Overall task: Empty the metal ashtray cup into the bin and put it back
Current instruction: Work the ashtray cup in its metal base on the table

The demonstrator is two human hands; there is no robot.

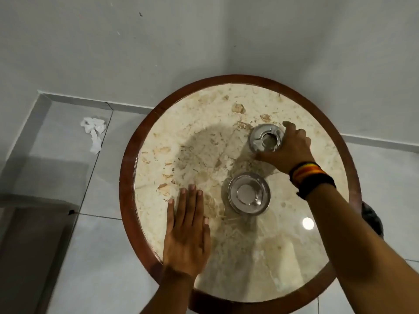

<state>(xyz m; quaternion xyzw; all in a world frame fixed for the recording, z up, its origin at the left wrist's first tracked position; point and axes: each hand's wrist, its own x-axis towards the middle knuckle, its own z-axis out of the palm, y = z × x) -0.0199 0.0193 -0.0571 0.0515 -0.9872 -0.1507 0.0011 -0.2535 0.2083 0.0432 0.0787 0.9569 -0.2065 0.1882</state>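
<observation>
Two metal ashtray pieces stand on a round marble table (353,168) with a dark wooden rim. The far one, a metal ashtray cup (265,138) with a holed top, sits at the right rear, and my right hand (288,150) wraps its right side with thumb and fingers around it. A second shallow metal ashtray dish (248,193) rests nearer me, untouched. My left hand (187,230) lies flat on the tabletop at the left, fingers together, holding nothing. No bin is in view.
A crumpled white tissue (93,130) lies on the grey tiled floor at the left near the wall. A dark object (373,219) peeks out under the table's right edge. The white wall stands close behind the table.
</observation>
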